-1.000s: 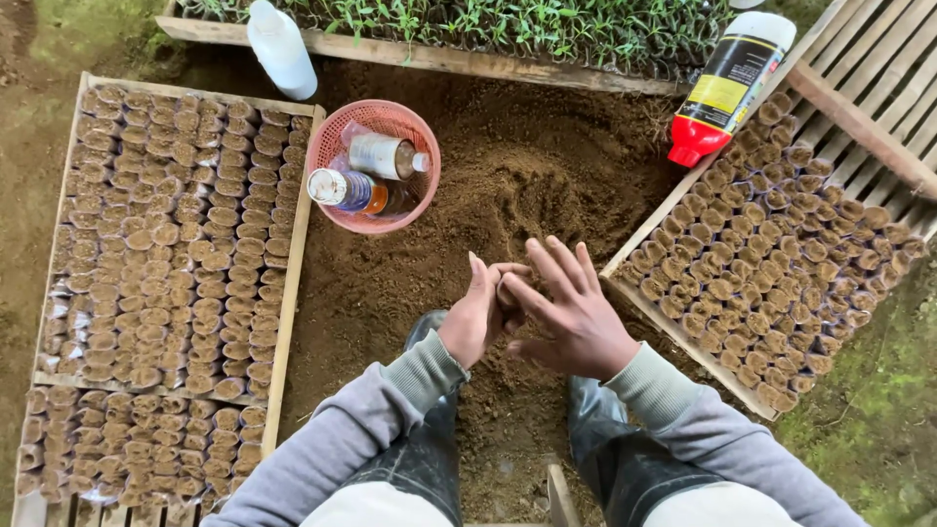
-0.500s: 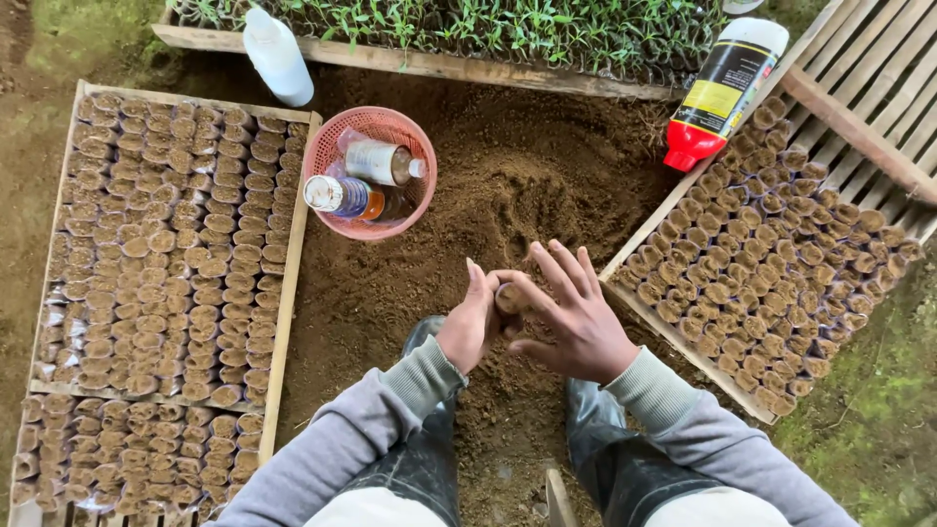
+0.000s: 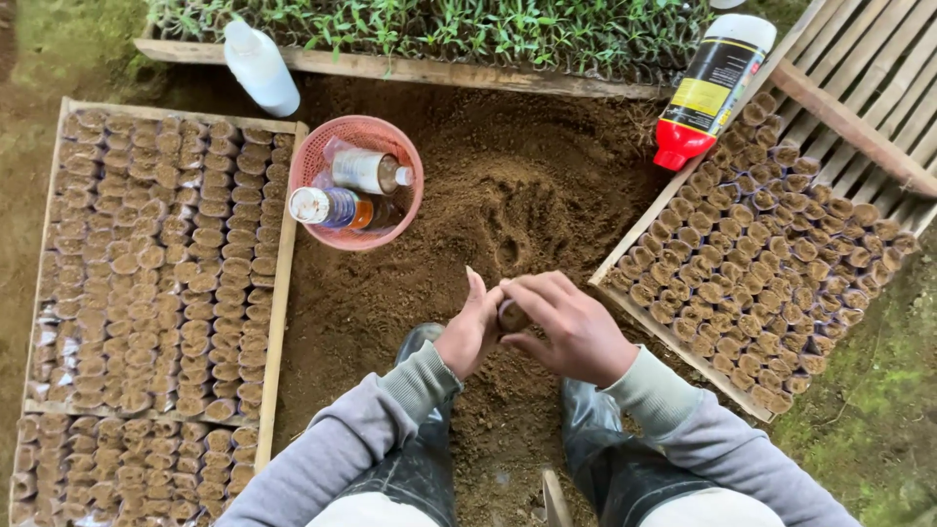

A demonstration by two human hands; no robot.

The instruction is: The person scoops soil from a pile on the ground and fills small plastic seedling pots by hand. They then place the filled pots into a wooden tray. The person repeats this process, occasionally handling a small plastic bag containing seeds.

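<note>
Holding a small soil-filled pot between both hands, above the loose brown soil and just in front of the knees. Left hand cupping the pot from the left side, fingers pressed together and pointing up, palm lying against the pot. Right hand curling over the pot from the right, fingers bent and pinching it near the top, thumb tucked beneath. Wearing grey sleeves with pale green cuffs, and dark rubber boots planted on the soil below the hands. Lying to the left, a wooden tray packed with rows of small soil-filled pots, its long edge running beside the soil patch. Lying to the right, a second wooden tray set at an angle, also filled with rows of the same pots, its near corner just beside the right hand. Sitting beyond the hands, well apart from them, a pink plastic basket holding two bottles on their sides. Standing near the left tray's far edge, a white bottle. Leaning over the right tray's far corner, a dark bottle with a red cap pointing down. Growing along the far side, green seedlings behind a wooden plank.
</note>
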